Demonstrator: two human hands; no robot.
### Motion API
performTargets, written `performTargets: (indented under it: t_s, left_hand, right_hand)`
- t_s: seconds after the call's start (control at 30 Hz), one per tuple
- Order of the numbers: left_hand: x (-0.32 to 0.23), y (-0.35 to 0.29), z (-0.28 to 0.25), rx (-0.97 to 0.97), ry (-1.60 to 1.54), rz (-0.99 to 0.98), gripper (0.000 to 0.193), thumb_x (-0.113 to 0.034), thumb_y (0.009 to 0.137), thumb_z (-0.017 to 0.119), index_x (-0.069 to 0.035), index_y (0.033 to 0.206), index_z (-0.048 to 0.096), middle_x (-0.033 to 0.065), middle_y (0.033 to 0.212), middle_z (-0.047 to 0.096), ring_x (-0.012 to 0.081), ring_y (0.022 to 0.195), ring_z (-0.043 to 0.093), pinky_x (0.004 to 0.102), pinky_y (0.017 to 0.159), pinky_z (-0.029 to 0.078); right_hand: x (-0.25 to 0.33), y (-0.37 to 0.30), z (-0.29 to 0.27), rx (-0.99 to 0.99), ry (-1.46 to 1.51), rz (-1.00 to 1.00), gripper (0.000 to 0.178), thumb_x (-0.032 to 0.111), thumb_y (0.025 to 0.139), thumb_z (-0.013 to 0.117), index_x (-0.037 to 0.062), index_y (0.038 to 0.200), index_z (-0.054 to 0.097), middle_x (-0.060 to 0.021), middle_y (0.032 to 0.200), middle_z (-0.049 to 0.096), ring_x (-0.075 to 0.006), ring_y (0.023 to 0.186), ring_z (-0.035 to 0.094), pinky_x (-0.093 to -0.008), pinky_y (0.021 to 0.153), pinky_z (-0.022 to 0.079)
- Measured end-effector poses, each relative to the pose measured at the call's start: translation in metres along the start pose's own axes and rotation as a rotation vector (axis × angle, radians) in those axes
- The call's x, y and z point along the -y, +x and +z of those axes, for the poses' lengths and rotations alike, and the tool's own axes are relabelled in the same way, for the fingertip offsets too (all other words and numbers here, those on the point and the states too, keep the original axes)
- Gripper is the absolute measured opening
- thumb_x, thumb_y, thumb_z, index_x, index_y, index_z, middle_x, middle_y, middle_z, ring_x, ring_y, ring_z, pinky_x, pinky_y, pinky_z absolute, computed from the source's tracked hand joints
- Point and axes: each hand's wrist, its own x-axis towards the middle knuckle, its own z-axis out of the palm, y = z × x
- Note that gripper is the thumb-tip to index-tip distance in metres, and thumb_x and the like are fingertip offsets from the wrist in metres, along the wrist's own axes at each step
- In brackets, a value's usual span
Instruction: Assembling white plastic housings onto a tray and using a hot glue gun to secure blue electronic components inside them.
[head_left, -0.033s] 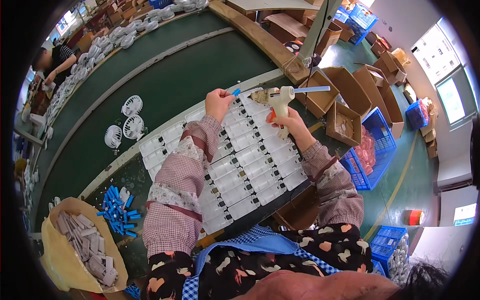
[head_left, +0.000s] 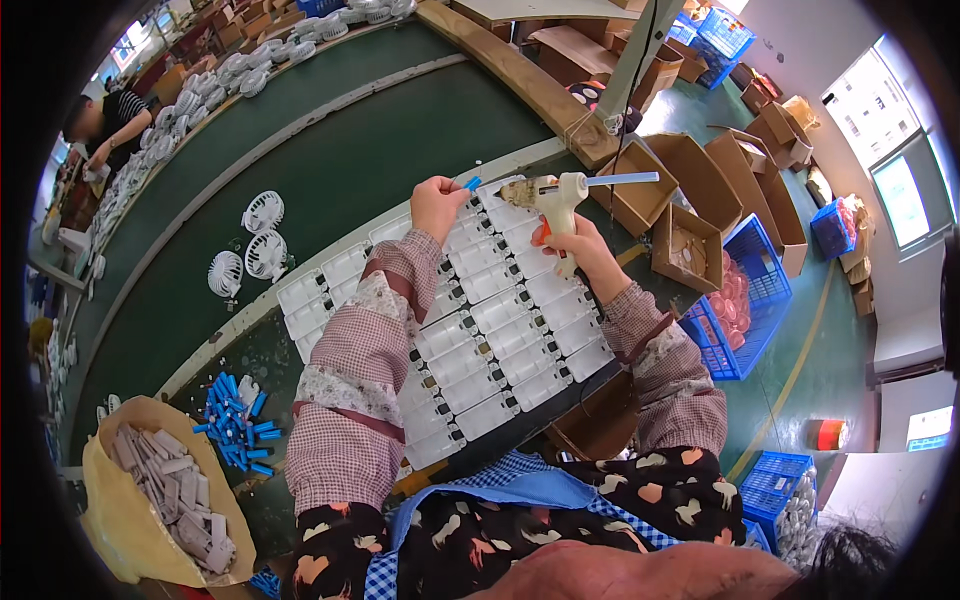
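Observation:
My left hand (head_left: 437,207) pinches a small blue cylindrical battery (head_left: 473,184) at the far edge of a set of white plastic housings (head_left: 493,322) laid in rows. In my right hand (head_left: 588,250) is a cream-coloured hot glue gun (head_left: 562,200) with an orange trigger. Its crusted nozzle points left, close to the battery, and a pale glue stick (head_left: 625,179) juts from its back. Whether the nozzle touches anything I cannot tell. My forearms reach over the near housings and hide some of them.
Several blue batteries (head_left: 238,425) lie piled left of my left arm. Near them stands a yellow sack (head_left: 110,500) of greyish flat pieces. Three white fans (head_left: 265,254) lie on the green belt. Cardboard boxes (head_left: 688,250) and a blue crate (head_left: 757,345) stand right. A co-worker (head_left: 115,125) is far left.

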Motion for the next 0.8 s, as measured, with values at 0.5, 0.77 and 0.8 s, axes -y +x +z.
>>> performTargets:
  t_s: [0.5, 0.77, 0.8]
  left_hand:
    - [0.023, 0.024, 0.033, -0.026, 0.167, 0.069, 0.016, -0.013, 0.065, 0.073, -0.003, 0.07, 0.062, 0.0109, 0.081, 0.055, 0.0254, 0.075, 0.056, 0.0367, 0.069, 0.046]
    - [0.015, 0.023, 0.059, -0.05, 0.408, 0.249, 0.015, -0.015, 0.065, 0.073, -0.006, 0.071, 0.062, 0.0106, 0.085, 0.055, 0.0278, 0.086, 0.052, 0.0383, 0.075, 0.045]
    - [0.014, 0.023, 0.061, -0.052, 0.457, 0.263, 0.015, -0.015, 0.065, 0.072, -0.006, 0.07, 0.062, 0.0101, 0.086, 0.055, 0.0277, 0.086, 0.051, 0.0381, 0.076, 0.044]
  right_hand:
    - [-0.013, 0.009, -0.005, -0.046, -0.07, 0.012, 0.026, 0.007, 0.074, 0.061, 0.0002, 0.098, 0.051, -0.0059, 0.079, 0.059, -0.0113, 0.067, 0.054, -0.0238, 0.06, 0.043]
    - [-0.019, 0.011, -0.017, -0.121, -0.023, -0.008, 0.025, 0.007, 0.073, 0.062, 0.0007, 0.094, 0.052, -0.0045, 0.076, 0.059, -0.0107, 0.064, 0.053, -0.0241, 0.057, 0.042]
    - [-0.019, 0.01, -0.017, -0.121, -0.021, -0.007, 0.025, 0.007, 0.073, 0.062, 0.0008, 0.094, 0.052, -0.0045, 0.076, 0.059, -0.0106, 0.065, 0.053, -0.024, 0.057, 0.042]
